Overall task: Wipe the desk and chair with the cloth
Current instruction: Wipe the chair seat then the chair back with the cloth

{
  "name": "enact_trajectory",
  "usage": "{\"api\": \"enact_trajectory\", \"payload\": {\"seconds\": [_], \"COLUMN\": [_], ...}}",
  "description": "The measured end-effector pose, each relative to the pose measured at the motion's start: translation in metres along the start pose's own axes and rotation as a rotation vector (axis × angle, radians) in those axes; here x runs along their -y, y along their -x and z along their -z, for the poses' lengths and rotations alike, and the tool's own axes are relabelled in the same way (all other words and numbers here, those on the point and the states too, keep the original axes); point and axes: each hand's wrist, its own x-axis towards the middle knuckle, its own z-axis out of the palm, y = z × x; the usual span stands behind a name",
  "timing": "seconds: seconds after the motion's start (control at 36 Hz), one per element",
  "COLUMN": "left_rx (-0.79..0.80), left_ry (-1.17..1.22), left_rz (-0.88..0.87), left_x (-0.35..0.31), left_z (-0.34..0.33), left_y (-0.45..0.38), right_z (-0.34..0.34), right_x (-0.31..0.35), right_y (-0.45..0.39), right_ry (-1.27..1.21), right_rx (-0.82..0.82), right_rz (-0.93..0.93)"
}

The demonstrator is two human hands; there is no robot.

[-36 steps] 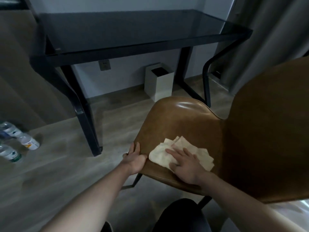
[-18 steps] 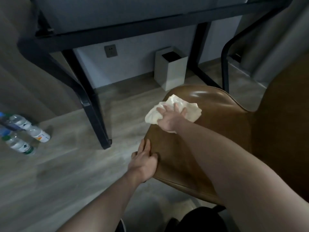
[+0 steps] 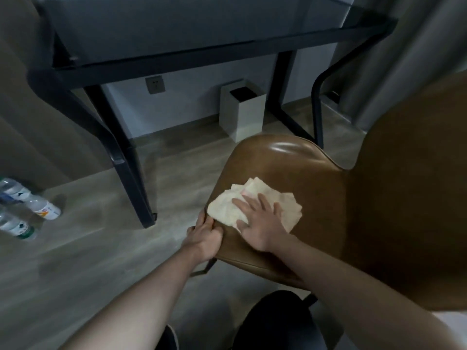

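A brown leather chair (image 3: 290,170) stands in front of me, its backrest rising at the right. A crumpled cream cloth (image 3: 227,207) lies on the seat near its left edge. My right hand (image 3: 260,221) presses flat on the cloth with fingers spread. My left hand (image 3: 206,236) grips the seat's left edge, fingers curled round the rim. The black desk (image 3: 202,56) with a dark glass top stands beyond the chair against the wall.
A white square bin (image 3: 241,114) sits under the desk by the wall. Three plastic bottles (image 3: 22,208) lie on the wooden floor at the far left. The desk's black legs (image 3: 126,168) stand left of the chair. A grey curtain (image 3: 417,59) hangs at the right.
My right hand has slid the cloth from the seat's far front edge back toward me. My left hand's fingers have curled tighter on the seat rim. The view tilted slightly.
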Motion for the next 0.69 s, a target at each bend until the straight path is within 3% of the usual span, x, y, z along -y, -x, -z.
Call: {"api": "enact_trajectory", "payload": {"seconds": [0.28,0.69], "left_rx": [0.020,-0.011], "left_ry": [-0.023,-0.035], "left_rz": [0.046,-0.005], "left_x": [-0.003,0.007], "left_z": [0.000,-0.006], "left_y": [0.009,-0.011], "right_z": [0.000,0.048], "right_x": [-0.054,-0.087], "right_y": [0.088,-0.032], "right_ry": [-0.209,-0.109], "right_rx": [0.023,-0.011], "right_rz": [-0.225,-0.498]}}
